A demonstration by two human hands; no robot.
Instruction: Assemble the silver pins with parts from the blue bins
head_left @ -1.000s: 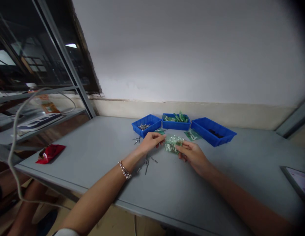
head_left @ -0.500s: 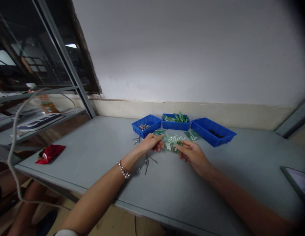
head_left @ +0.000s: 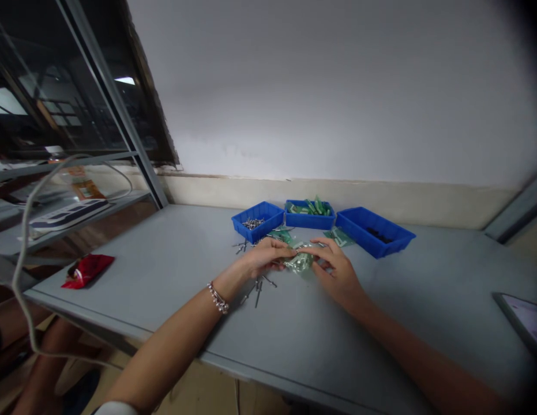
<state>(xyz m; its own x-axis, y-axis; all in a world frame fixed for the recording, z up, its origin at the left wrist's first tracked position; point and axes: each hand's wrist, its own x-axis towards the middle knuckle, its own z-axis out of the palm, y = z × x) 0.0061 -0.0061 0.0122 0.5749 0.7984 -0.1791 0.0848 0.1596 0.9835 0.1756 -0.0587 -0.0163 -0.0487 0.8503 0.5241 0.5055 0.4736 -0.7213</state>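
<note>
Clear bag (head_left: 300, 263): drawn slightly left since the earlier frame; it sits between the 2 hands, its contents hard to make out.
Left hand (head_left: 268, 257): moved in onto the bag, thumb and fingers pinching its left side.
Right hand (head_left: 335, 271): eased from its pinch; fingers spread, forefinger reaching over the bag, no firm hold visible.
Middle tray (head_left: 309, 221): green packets (head_left: 316, 206) already heaped inside.
Metal pins (head_left: 258, 291): 2 loose clusters left on the table (head_left: 424, 282).
Progress: seemingly midway with this bag; whether it is closed, I cannot tell.
</note>
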